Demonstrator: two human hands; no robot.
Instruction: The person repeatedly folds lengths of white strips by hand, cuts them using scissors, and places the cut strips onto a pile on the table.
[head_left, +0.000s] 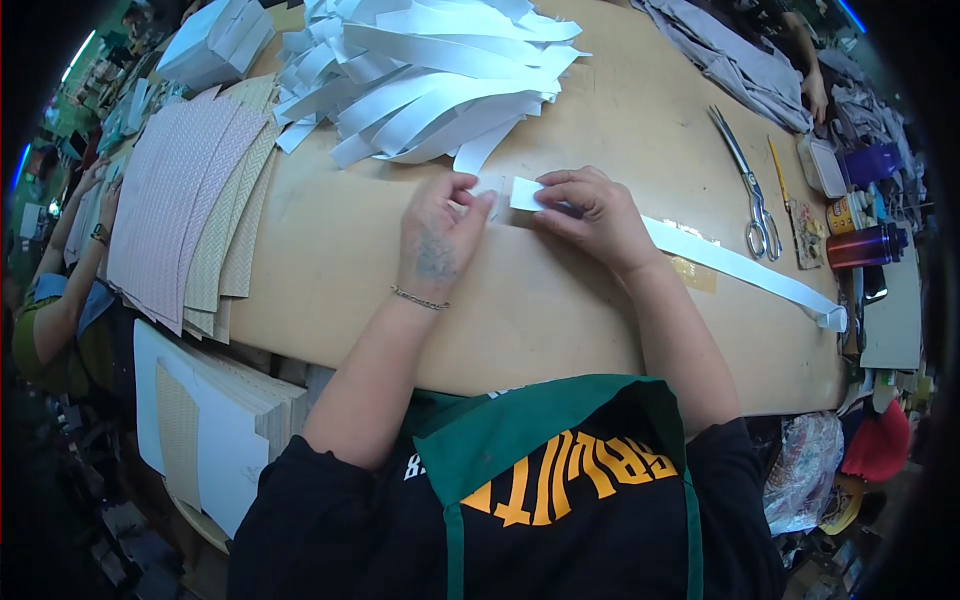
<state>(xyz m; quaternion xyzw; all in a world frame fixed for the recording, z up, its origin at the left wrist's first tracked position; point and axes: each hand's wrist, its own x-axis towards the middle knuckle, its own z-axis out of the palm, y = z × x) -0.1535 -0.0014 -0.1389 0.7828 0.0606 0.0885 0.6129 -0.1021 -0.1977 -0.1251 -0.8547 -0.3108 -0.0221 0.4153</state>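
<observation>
— Where is the white strip [735, 260]?
— It lies on the table [350, 270]; one end is at the right hand [560, 204], and it runs from there to the right, to a small roll [832, 319] near the table's edge.
— And how is the grip of the right hand?
— It is nearly closed; thumb and fingers pinch the strip just behind its end.
— What does the left hand [478, 195] do?
— Its fingers are curled, with the thumb close to them; a small pale piece [497, 186] shows at the fingertips, but whether the grip has hold of it, one cannot tell.
— Which things are around?
— Beyond the hands there is a big heap of white strips [430, 85]; to the left, patterned sheets [165, 200] lie overlapping; to the right are scissors [748, 185], with open handles toward the person, and a purple bottle [862, 247].
</observation>
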